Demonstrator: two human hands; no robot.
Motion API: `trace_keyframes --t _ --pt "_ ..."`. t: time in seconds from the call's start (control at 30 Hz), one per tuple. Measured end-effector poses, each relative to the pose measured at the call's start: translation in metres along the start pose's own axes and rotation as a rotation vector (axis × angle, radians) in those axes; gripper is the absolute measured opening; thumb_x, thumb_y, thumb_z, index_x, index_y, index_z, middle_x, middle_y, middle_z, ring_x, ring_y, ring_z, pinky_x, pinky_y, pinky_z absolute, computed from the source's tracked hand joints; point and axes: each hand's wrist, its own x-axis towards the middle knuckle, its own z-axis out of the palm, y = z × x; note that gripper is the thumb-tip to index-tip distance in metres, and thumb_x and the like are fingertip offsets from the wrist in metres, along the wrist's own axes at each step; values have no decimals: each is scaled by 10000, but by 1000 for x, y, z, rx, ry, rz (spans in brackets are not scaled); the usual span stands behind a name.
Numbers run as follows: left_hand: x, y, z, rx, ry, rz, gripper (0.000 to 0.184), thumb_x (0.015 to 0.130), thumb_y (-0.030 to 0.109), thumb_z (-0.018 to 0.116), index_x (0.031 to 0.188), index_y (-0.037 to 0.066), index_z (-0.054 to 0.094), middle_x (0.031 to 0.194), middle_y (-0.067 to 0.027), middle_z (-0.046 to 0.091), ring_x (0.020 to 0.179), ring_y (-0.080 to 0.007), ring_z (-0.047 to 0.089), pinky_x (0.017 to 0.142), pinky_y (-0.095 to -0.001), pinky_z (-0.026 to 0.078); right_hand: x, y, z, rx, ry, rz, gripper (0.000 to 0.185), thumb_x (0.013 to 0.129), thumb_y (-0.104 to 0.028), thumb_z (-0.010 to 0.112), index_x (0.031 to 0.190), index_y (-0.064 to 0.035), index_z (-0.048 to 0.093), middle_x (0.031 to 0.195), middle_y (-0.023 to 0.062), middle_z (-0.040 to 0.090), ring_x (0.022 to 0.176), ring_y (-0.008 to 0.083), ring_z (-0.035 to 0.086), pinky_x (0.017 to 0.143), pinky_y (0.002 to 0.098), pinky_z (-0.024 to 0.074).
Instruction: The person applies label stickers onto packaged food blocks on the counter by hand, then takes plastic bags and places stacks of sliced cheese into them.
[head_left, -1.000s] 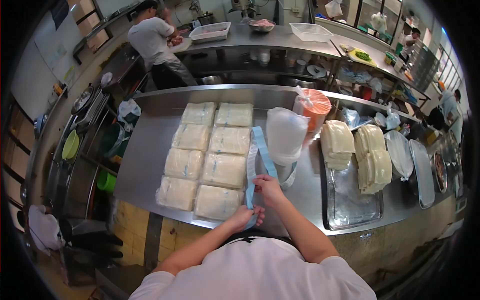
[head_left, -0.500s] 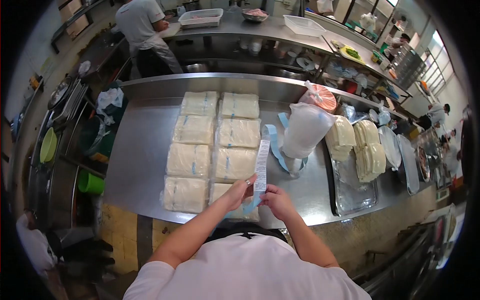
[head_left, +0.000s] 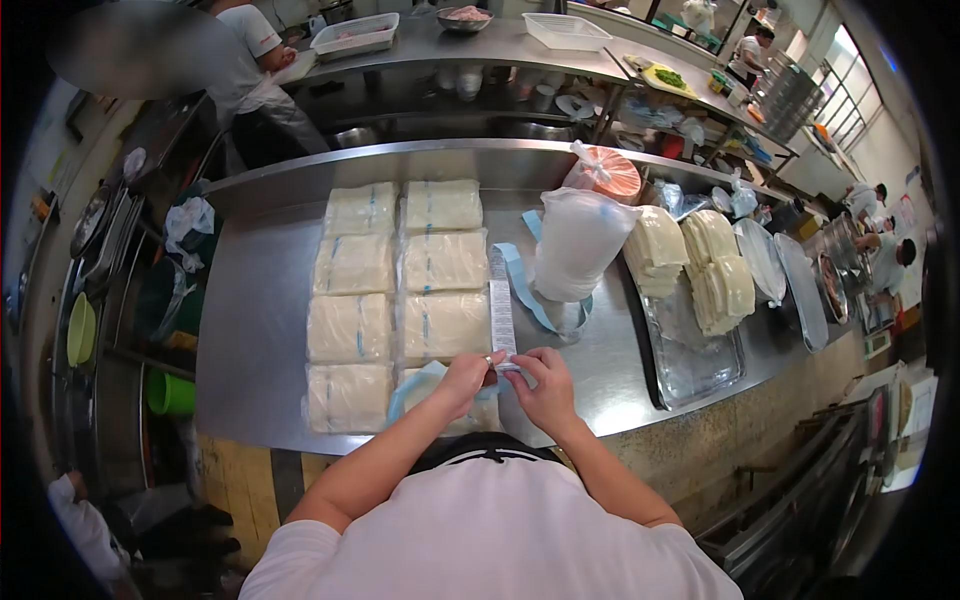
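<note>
A long light-blue strip with white printed labels (head_left: pixel 502 318) runs across the steel table. My left hand (head_left: pixel 467 382) pinches its near part, above the nearest right-hand package. Close beside it, my right hand (head_left: pixel 543 388) holds the same strip between thumb and fingers. The strip's blue backing bunches up left of my left hand, and its far part loops around a white plastic-wrapped bundle (head_left: pixel 583 245). Two columns of flat, pale, plastic-wrapped packages (head_left: pixel 349 327) lie left of the strip, several with blue marks.
An orange-topped bag (head_left: pixel 609 172) stands behind the white bundle. Stacks of pale sheets (head_left: pixel 715 270) rest on a metal tray (head_left: pixel 697 365) at the right, near lidded containers. Across the table's raised back edge (head_left: pixel 450 152), a person (head_left: pixel 245 70) works at another counter.
My hands have come together at the strip's printed part, and its blue backing now bunches at the left. The whole view has shifted.
</note>
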Motion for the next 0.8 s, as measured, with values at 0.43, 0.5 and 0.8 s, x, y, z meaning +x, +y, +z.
trace_keyframes --t 0.43,0.5,0.8 --pt "-1 9 -5 -70 182 3 165 965 199 676 980 46 734 878 -33 688 764 -143 630 695 -314 497 9 -15 -1 133 -84 -331 192 735 21 773 894 -58 700 928 105 658 855 320 625 718 405 515" --pt "10 27 -16 -97 208 15 179 971 213 669 990 47 734 899 -39 707 789 -152 661 711 -318 512 7 -20 2 252 -119 -256 171 748 23 762 885 -56 699 896 105 654 840 314 624 722 397 517" --pt "25 89 -46 -11 239 184 209 995 265 665 1023 65 718 917 -19 715 808 -137 665 746 -310 514 -21 11 68 473 -503 615 203 847 -159 771 909 31 731 806 121 743 745 169 688 702 326 543"
